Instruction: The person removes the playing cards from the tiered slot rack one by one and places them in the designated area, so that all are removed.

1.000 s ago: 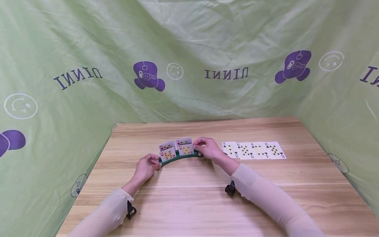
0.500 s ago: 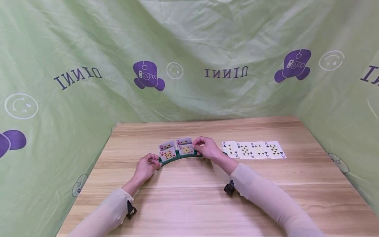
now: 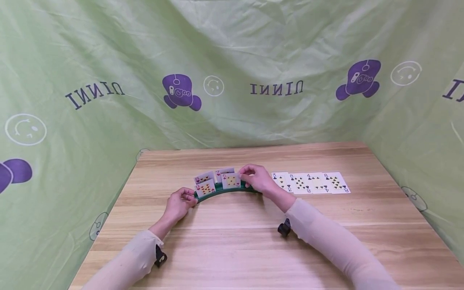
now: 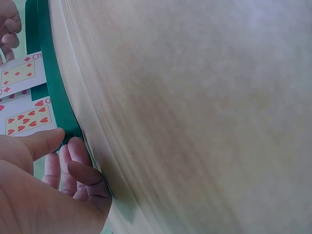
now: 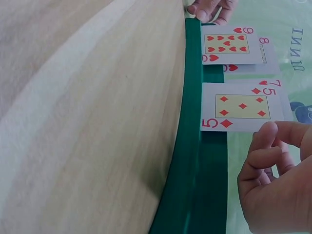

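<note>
My left hand (image 3: 180,204) pinches the left end of a curved green card holder (image 3: 226,191). In the left wrist view, the thumb (image 4: 46,141) lies on the holder's end with the fingers beneath. With thumb and fingertips, my right hand (image 3: 255,178) pinches the upper right corner of the five of diamonds (image 5: 242,107), which stands in the front row. Left of it in that row is the nine of hearts (image 5: 226,45). Behind them stand the eight of hearts (image 3: 204,177) and the seven of hearts (image 3: 222,174), both partly covered.
On the table (image 3: 232,241), right of the holder, several black-suited cards lie face up in an overlapping row, among them an eight of clubs (image 3: 337,183). A green printed curtain (image 3: 232,117) hangs behind and at both sides.
My right hand has shifted slightly right and up, drawing the five of diamonds a little the same way and uncovering more of the seven of hearts. My left hand stays put.
</note>
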`<state>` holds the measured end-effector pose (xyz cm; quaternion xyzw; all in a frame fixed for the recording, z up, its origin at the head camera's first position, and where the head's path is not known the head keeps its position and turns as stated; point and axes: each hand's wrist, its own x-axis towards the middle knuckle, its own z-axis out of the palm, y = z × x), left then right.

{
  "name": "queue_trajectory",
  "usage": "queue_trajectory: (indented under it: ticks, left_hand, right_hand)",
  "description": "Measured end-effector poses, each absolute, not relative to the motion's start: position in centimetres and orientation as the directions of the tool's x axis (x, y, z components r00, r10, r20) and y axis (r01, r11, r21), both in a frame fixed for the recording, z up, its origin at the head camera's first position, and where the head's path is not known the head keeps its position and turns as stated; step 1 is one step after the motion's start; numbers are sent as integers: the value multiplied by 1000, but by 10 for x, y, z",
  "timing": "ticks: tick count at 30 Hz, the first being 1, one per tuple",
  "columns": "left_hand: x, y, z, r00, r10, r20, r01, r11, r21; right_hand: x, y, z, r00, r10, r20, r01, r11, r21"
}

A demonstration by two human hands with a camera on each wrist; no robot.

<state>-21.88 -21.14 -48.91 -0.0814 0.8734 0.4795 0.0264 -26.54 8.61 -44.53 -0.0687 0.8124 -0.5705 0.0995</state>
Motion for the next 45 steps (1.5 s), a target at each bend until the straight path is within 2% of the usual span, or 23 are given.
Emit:
queue_trajectory:
  ticks: [12,45]
  left_hand:
    - [-218,-210,-488,-984,-124,-129,-175,524,834]
    - [-218,-211,-488,-982,-130,-137,-186,538,822]
  right_hand:
    - [-263,103,-439,-974,-215,-78,4,324,-946]
    - [-247,152,-436,-966,-188,-177,127,251,-960]
